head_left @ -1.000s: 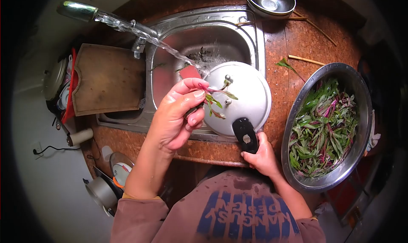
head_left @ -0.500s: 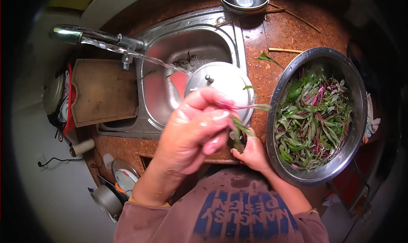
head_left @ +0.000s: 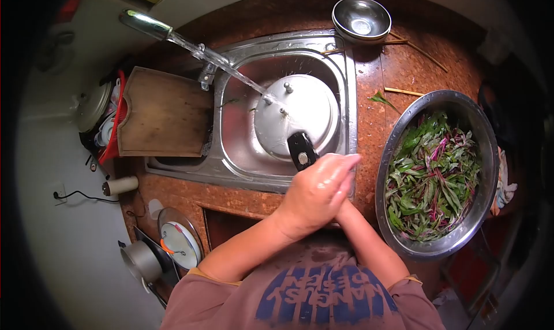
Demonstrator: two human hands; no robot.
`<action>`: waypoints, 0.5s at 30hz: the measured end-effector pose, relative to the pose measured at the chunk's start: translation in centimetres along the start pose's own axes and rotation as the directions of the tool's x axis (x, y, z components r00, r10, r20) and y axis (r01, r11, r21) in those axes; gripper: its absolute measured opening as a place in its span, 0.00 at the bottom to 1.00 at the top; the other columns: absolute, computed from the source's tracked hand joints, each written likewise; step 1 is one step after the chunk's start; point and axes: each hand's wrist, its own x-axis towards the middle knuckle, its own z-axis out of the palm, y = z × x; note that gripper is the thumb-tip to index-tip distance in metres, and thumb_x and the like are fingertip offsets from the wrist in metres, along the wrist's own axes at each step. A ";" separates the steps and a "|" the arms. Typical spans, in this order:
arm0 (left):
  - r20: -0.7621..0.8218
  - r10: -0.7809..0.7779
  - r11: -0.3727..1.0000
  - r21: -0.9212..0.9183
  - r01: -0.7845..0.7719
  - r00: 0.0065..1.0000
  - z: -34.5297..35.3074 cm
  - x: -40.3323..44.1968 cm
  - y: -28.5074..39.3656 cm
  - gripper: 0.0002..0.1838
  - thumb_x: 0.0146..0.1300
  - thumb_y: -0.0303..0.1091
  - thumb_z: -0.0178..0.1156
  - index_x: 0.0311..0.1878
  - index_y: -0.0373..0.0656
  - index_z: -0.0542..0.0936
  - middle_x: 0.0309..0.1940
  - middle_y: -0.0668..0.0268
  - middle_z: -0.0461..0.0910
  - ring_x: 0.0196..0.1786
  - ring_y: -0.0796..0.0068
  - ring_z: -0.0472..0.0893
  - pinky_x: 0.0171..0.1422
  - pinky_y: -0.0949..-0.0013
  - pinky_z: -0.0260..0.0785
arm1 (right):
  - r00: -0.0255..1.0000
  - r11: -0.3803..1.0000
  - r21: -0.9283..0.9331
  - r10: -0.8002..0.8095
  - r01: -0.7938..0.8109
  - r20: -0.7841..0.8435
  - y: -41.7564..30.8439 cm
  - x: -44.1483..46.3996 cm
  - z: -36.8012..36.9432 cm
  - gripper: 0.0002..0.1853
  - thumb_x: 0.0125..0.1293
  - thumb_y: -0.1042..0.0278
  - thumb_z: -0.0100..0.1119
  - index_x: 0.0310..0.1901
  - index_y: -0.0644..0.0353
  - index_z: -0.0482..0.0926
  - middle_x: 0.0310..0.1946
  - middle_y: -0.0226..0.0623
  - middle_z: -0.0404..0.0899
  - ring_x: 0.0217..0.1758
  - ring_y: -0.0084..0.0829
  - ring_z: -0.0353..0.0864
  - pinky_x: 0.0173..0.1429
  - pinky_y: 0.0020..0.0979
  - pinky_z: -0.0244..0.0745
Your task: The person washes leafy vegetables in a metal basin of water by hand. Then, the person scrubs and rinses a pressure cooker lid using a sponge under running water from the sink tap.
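A round, shiny pressure cooker lid (head_left: 303, 119) with small metal knobs lies tilted over the sink basin, under the running water. Its black handle (head_left: 301, 150) points toward my body and disappears beneath my left hand (head_left: 323, 188). That wet hand is bent over with its fingers pressed together; what they close on is hidden. My right hand is almost wholly covered by the left, only its wrist (head_left: 345, 210) showing, at the handle's end. A large steel bowl (head_left: 385, 214) of leafy greens with purple stems (head_left: 433, 180) stands to the right.
The faucet (head_left: 147, 24) pours from the upper left. A wooden cutting board (head_left: 164, 113) covers part of the sink's left side. Behind on the counter are a small metal bowl (head_left: 362, 21), chopsticks (head_left: 427, 56) and a loose leaf (head_left: 381, 98). A pot (head_left: 141, 260) sits at lower left.
My left hand has come down from in front of the lid onto my right hand, and the leafy sprig no longer shows in it. The lid has shifted farther over the basin.
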 end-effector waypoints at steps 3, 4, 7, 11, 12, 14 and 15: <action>-0.024 -0.197 0.980 -0.025 0.196 0.980 -2.5 -2.4 -1.7 0.14 0.61 0.21 0.60 0.51 0.37 0.79 0.42 0.55 0.82 0.44 0.59 0.83 0.51 0.65 0.75 | 0.998 0.998 -0.052 -0.039 0.036 -0.053 -0.7 3.1 1.7 0.21 0.63 0.65 0.62 0.46 0.66 0.60 0.38 0.45 0.77 0.40 0.27 0.80 0.41 0.35 0.77; -0.019 -0.261 0.965 -0.028 0.261 0.965 -3.1 -3.2 -1.9 0.13 0.62 0.21 0.60 0.51 0.37 0.79 0.42 0.56 0.82 0.44 0.60 0.83 0.51 0.65 0.74 | 0.997 0.995 -0.095 -0.044 0.037 -0.068 -1.0 4.2 2.3 0.21 0.64 0.64 0.61 0.45 0.66 0.60 0.38 0.45 0.77 0.40 0.28 0.80 0.41 0.35 0.77; -0.079 -0.268 0.962 0.024 0.270 0.960 -3.8 -5.2 -3.4 0.11 0.63 0.22 0.59 0.49 0.36 0.80 0.39 0.57 0.82 0.42 0.64 0.82 0.49 0.67 0.73 | 0.994 0.986 -0.166 -0.026 0.008 -0.104 -2.5 5.7 3.2 0.27 0.61 0.57 0.65 0.46 0.71 0.63 0.38 0.55 0.79 0.41 0.41 0.83 0.45 0.40 0.77; -0.064 -0.345 0.939 -0.018 0.344 0.937 -4.3 -6.4 -4.4 0.10 0.64 0.22 0.59 0.48 0.35 0.80 0.38 0.58 0.82 0.41 0.64 0.82 0.49 0.67 0.73 | 0.990 0.996 -0.045 0.076 -0.081 -0.115 -0.9 7.5 3.7 0.31 0.62 0.48 0.65 0.47 0.74 0.67 0.37 0.60 0.81 0.44 0.49 0.84 0.49 0.41 0.76; -0.067 -0.340 0.940 -0.019 0.340 0.938 -4.1 -6.4 -4.7 0.10 0.64 0.23 0.59 0.48 0.35 0.80 0.38 0.58 0.82 0.41 0.65 0.82 0.49 0.67 0.73 | 0.982 0.985 0.015 0.174 -0.173 -0.067 -2.6 7.3 3.2 0.31 0.63 0.47 0.63 0.46 0.74 0.67 0.37 0.59 0.81 0.43 0.47 0.83 0.49 0.41 0.76; -0.059 -0.335 0.942 -0.050 0.333 0.940 -3.7 -6.2 -5.3 0.10 0.64 0.23 0.59 0.48 0.36 0.80 0.38 0.57 0.82 0.42 0.63 0.82 0.48 0.66 0.73 | 0.981 0.987 0.001 0.161 -0.162 -0.110 -3.3 7.2 3.1 0.30 0.67 0.45 0.59 0.44 0.73 0.69 0.36 0.55 0.81 0.42 0.41 0.82 0.47 0.39 0.75; -0.055 -0.333 0.942 -0.065 0.329 0.941 -3.4 -5.9 -5.7 0.10 0.63 0.23 0.59 0.48 0.36 0.80 0.38 0.57 0.81 0.42 0.62 0.82 0.48 0.66 0.74 | 0.981 0.988 -0.005 0.153 -0.155 -0.116 -2.5 7.1 2.9 0.29 0.68 0.46 0.59 0.44 0.73 0.69 0.36 0.54 0.81 0.42 0.41 0.82 0.47 0.39 0.75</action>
